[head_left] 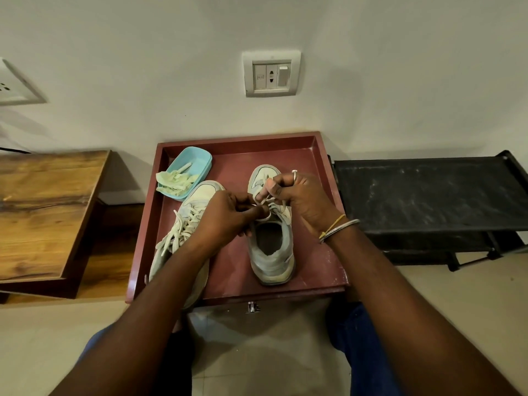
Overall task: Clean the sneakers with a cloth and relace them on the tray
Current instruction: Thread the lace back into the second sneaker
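While the lace [267, 199] is pinched between curled fingers of the left hand [225, 215] and of the right hand [303, 195], both hands are held just above the throat of the sneaker [271, 252] at frame centre. Lace strands are seen crossing between the two hands, which are nearly touching. This sneaker is stood upright on the dark red tray [228, 144], long axis running almost straight up the frame, toe toward the wall at the top, heel toward the lower edge, mouth open and visible. A second sneaker [197, 201] is placed just left of it, long axis slanted, toe to the upper right, heel to the lower left at the tray's near rim and partly hidden by the left forearm; its laces are threaded and hang loose. A pale green cloth [174, 181] is draped over the edge of a blue container [197, 158] in the tray's upper left corner. A wooden table [43, 210] is seen left of the tray, a black rack [428, 192] to its right.
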